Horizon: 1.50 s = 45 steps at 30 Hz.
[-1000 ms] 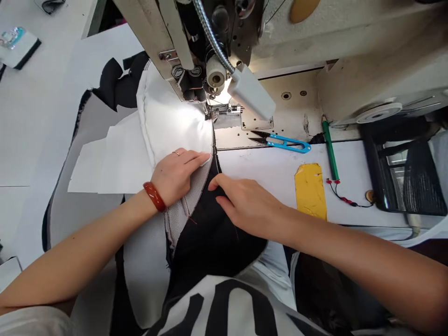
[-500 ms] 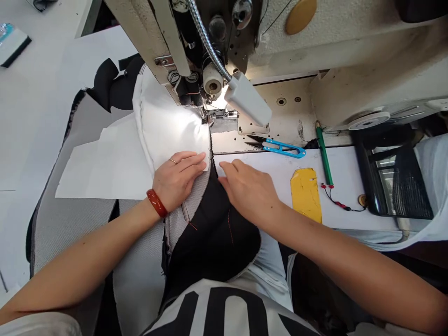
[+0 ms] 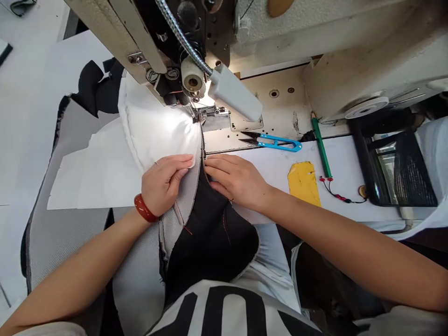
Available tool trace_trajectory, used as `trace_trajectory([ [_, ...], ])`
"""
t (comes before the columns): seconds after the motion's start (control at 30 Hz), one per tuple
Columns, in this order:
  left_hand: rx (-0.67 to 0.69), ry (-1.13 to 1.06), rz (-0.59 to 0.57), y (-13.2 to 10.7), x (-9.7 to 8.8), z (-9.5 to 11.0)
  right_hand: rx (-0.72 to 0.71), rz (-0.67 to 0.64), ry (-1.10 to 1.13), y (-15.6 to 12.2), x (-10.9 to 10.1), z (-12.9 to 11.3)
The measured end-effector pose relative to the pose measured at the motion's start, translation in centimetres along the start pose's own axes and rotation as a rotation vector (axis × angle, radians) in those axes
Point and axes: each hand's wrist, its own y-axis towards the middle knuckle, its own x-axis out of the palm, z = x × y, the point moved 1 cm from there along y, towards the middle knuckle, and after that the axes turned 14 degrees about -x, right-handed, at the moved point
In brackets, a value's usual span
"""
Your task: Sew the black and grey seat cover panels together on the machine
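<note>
My left hand [image 3: 164, 183] pinches the lower right edge of a white fabric piece [image 3: 150, 116], thumb and fingers together. Under it lies grey mesh fabric [image 3: 70, 242], joined to black fabric [image 3: 199, 242] that hangs toward my lap. My right hand [image 3: 238, 179] grips the edge of the black fabric beside the seam, its fingers close together and partly hidden by the cloth. The seam runs up to the presser foot of the sewing machine [image 3: 196, 114], where a lamp lights the white piece.
Blue thread snips [image 3: 280, 143] lie on the machine bed, right of the needle. Farther right are a green pencil [image 3: 321, 147], a yellow card [image 3: 304, 183] and a black mesh-topped box [image 3: 399, 168]. A white lamp head [image 3: 236, 93] hangs low over the bed.
My left hand has gone from lying flat on the white piece to pinching its edge. My right fingers have shifted left against the black fabric edge. The whole view has shifted slightly.
</note>
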Motion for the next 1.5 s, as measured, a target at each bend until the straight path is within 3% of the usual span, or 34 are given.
trace_trajectory([
  [0.13,-0.008,0.037,-0.004,0.0,0.0,0.2,-0.028,-0.114,0.055,0.6,1.3,0.4],
  [0.33,0.019,0.116,-0.067,0.2,-0.1,-0.1,0.121,-0.141,0.533,2.0,2.2,0.4],
  [0.47,0.034,0.165,-0.117,0.5,0.0,-0.3,-0.013,-0.379,0.264,2.4,0.9,0.3],
  [0.53,0.025,0.201,-0.138,0.6,0.0,-0.3,-0.047,-0.426,0.2,2.4,0.1,0.2],
  [0.63,0.01,0.278,-0.166,0.7,0.1,-0.1,0.058,-0.41,0.281,2.3,-1.4,-0.4],
  [0.73,0.04,0.327,-0.176,0.8,0.2,0.1,0.448,-0.297,0.247,1.9,-3.1,-2.1],
  [0.8,0.068,0.334,-0.164,0.8,0.3,0.1,0.596,-0.279,0.217,1.6,-3.6,-3.9],
  [0.9,0.133,0.319,-0.109,0.7,0.5,-0.4,0.526,-0.389,0.262,1.2,-2.8,-6.5],
  [1.0,0.241,0.252,-0.072,0.6,0.7,-0.8,0.515,-0.41,0.288,1.0,-1.4,-7.3],
  [1.1,0.282,0.213,-0.093,0.6,0.8,-0.9,0.541,-0.38,0.311,1.0,-0.8,-6.8],
  [1.27,0.231,0.249,-0.089,0.8,0.8,-0.5,0.608,-0.326,0.35,1.1,-1.2,-5.8],
  [1.5,0.144,0.255,-0.174,2.7,1.0,-1.0,0.645,-0.371,0.276,2.0,-1.6,-4.2],
])
